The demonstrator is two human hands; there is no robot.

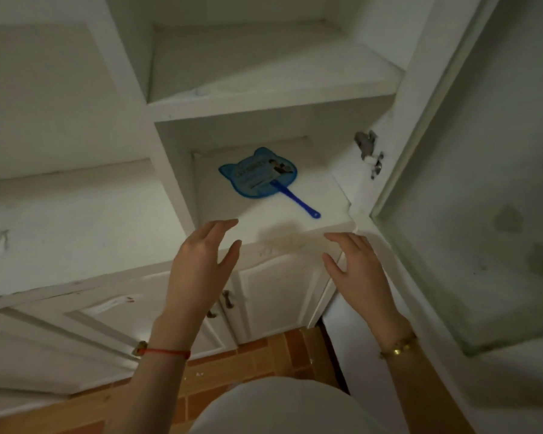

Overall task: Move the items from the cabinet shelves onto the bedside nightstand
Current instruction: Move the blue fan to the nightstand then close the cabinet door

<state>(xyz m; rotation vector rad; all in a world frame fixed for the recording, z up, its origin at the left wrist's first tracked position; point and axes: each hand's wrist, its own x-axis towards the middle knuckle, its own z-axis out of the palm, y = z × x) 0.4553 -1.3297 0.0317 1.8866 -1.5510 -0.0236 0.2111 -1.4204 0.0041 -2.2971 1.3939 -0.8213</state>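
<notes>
A blue cat-shaped hand fan (257,173) with a printed label and a thin blue handle lies flat on the lower shelf (295,227) of a white cabinet. My left hand (201,261) is raised in front of the shelf's front edge, fingers spread, holding nothing. Level with it on the right is my right hand (355,264), also open and empty. Both hands stay short of the fan and touch nothing. The shelf above (264,73) holds nothing I can see. The nightstand is out of view.
An open glass-paned cabinet door (470,183) stands at the right, its metal hinge (369,151) beside the shelf. Closed lower cabinet doors with small handles (228,299) are below. Orange tiled floor (248,364) lies underfoot. A white counter ledge (76,233) runs left.
</notes>
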